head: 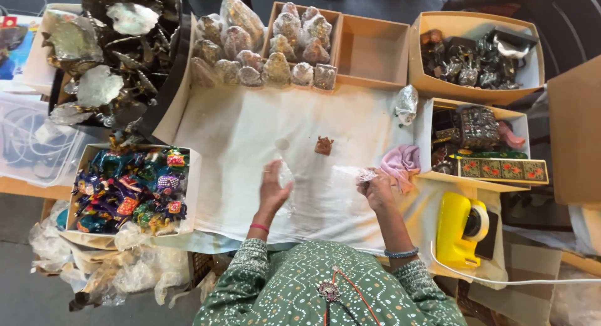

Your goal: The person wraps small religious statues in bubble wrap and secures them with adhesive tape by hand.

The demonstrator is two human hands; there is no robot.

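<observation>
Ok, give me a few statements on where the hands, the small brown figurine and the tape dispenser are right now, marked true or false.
1. The left hand holds a clear plastic bag. True.
2. The small brown figurine lies in the right hand. False: it lies alone on the white cloth, beyond both hands.
3. The yellow tape dispenser sits to the person's right. True.
4. The box of colourful painted figures is on the right. False: it is on the left.

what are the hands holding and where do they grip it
The left hand holds a clear plastic bag by its side edge. The right hand pinches a small crumpled clear wrapper at its fingertips; the exact grip point is too small to tell.
</observation>
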